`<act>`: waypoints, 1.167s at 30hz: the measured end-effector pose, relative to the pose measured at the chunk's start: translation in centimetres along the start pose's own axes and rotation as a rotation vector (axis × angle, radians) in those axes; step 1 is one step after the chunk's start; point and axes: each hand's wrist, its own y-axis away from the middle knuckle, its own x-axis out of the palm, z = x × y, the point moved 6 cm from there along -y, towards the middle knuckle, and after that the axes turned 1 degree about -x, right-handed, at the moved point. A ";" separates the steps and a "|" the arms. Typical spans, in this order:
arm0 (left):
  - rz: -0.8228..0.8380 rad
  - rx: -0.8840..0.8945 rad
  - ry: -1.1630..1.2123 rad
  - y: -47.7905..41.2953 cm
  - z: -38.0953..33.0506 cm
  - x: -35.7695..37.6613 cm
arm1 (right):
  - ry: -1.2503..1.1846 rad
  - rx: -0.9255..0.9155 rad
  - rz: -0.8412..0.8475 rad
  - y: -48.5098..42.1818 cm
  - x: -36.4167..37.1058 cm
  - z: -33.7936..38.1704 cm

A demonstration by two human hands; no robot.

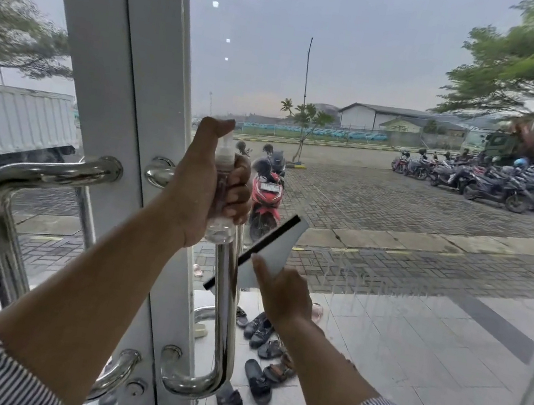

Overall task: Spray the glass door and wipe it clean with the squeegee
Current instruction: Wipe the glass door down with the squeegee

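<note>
Left hand (205,186) up high, fingers wrapped round the bottle (218,229), thumb over its pump, while the right hand (283,295) below grips the squeegee (278,245), blade tilted before the door (380,80) just right of the handle (220,317), drips (356,281) alongside.

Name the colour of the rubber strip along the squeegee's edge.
The rubber strip is black, on a pale grey squeegee; head view.

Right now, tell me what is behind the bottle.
Behind the bottle, through the glass, stands a red scooter on paving. The left hand and bottle cover part of the scooter and the door handle's upper part.
</note>
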 end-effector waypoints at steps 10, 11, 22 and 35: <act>0.051 0.019 0.014 0.0 0.1 0.2 | -0.232 -0.138 -0.087 -2.1 -1.9 5.3; 0.053 0.022 0.009 0.0 0.1 0.2 | -0.218 -0.130 -0.097 -2.4 -1.8 5.8; -0.033 0.048 -0.066 0.6 0.1 0.7 | 0.511 -0.278 0.087 -0.8 -2.8 2.7; -0.034 0.007 -0.074 -0.6 3.6 3.5 | 0.949 -0.299 0.074 -4.1 -16.3 -4.3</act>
